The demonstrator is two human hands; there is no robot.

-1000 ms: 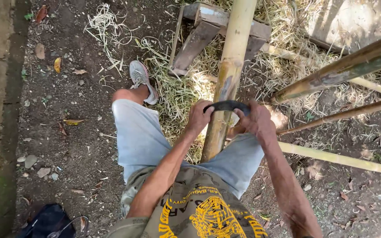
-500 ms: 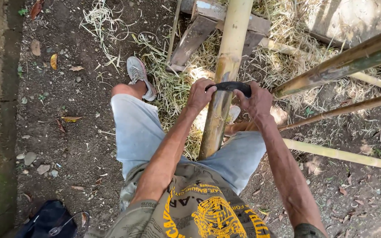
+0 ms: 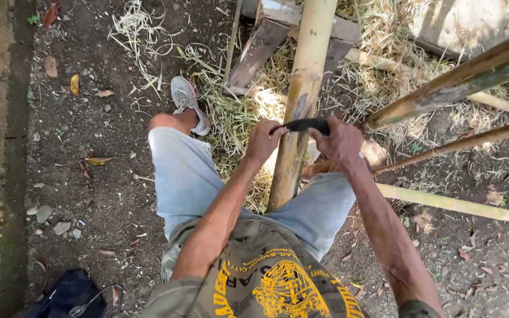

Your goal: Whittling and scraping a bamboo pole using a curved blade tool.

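Both hands had slid the dark curved blade point(image 3: 306, 125) further up the bamboo pole point(image 3: 299, 112) lying between the knees. Left hand point(image 3: 264, 140) and right hand point(image 3: 341, 141) each kept a closed grip on a blade end; scraping looked underway, and the next pull needed even pressure.

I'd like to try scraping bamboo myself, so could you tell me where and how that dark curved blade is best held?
Probably by its two ends, one hand each side of the bamboo pole, coming from above. The curved blade lies crosswise over the pole, and the left hand and right hand grip it so.
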